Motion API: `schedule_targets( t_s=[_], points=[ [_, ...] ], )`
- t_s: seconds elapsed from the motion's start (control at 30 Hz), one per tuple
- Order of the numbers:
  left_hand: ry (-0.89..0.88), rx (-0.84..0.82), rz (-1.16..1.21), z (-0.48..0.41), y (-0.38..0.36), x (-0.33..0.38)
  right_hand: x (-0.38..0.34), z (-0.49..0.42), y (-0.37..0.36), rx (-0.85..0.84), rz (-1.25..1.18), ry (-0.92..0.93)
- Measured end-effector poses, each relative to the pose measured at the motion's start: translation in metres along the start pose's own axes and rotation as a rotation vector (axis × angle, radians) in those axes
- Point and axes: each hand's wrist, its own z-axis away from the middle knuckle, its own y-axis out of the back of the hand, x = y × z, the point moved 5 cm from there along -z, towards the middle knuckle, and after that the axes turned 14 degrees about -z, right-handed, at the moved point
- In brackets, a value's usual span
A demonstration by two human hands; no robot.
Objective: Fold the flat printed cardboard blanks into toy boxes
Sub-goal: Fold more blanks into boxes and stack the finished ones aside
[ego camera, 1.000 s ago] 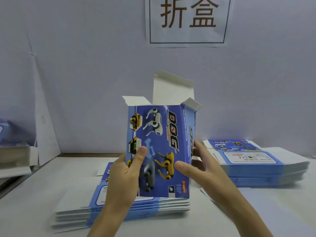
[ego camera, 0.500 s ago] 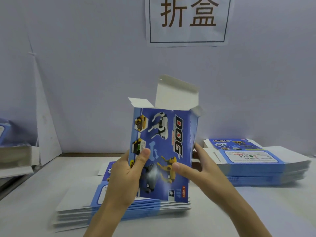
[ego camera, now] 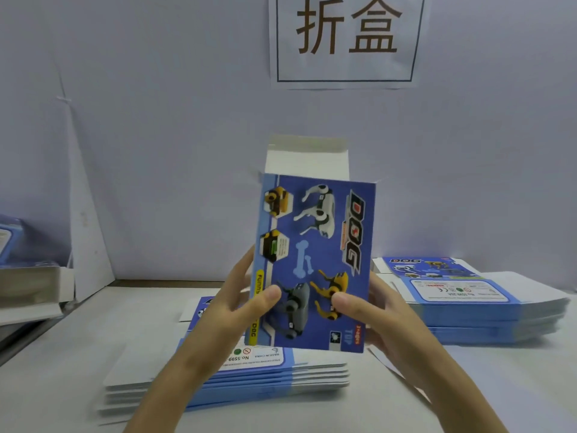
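I hold a blue printed "DOG" toy box (ego camera: 315, 245) upright in front of me, its front face toward the camera and its white top flap standing open behind. My left hand (ego camera: 240, 304) grips the box's lower left edge, thumb on the front face. My right hand (ego camera: 371, 310) grips the lower right edge, thumb pressed on the yellow dog picture. Under the box lies a stack of flat blue-and-white blanks (ego camera: 237, 379) on the table. A second stack of blanks (ego camera: 474, 304) lies at the right.
A white table (ego camera: 62, 379) meets a pale wall (ego camera: 156, 135) with a paper sign (ego camera: 345, 39) bearing two characters. At the left edge stand more boxes (ego camera: 28, 276) and a leaning white board (ego camera: 84, 229).
The box has turned so its front face points straight at the camera; the side panel and side flaps no longer show. Both hands have shifted slightly with it and kept their grip.
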Motion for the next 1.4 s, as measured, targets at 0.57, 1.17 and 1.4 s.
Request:
schedule_targets(
  t_s=[0.57, 1.17, 1.4],
  points=[
    [0.255, -0.131, -0.101, 0.001, 0.054, -0.022, 0.030, -0.016, -0.008, 0.098, 0.088, -0.159],
    [-0.068, 1.130, 0.103, -0.016, 0.278, 0.027, 0.066, -0.006, 0.014, 0.270, 0.224, -0.283],
    [0.084, 0.065, -0.741, -0.025, 0.089, -0.056, 0.059, -0.006, -0.007, 0.192, 0.528, -0.200]
  ],
)
